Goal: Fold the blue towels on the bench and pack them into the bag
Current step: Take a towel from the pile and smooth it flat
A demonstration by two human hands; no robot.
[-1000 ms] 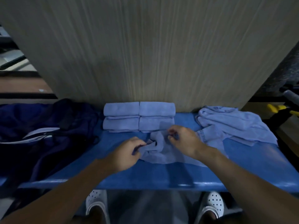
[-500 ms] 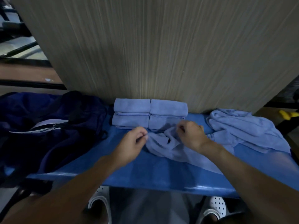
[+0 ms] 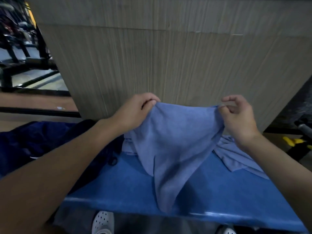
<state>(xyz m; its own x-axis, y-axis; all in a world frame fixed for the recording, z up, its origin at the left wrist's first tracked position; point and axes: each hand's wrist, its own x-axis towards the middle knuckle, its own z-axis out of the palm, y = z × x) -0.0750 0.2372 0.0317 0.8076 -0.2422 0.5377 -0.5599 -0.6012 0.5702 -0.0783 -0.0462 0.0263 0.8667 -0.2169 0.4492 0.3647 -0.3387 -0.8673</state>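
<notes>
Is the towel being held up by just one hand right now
No, the left hand and the right hand each pinch a top corner of the towel.

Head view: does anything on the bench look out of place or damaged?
Nothing spilled or damaged. The towel pinched by the left hand and right hand hangs lopsided, its lower tip reaching the front edge of the bench. An unfolded towel heap lies at the right.

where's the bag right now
In the head view the bag lies at the left end of the bench, partly behind the left forearm, left of the held-up towel.
</notes>
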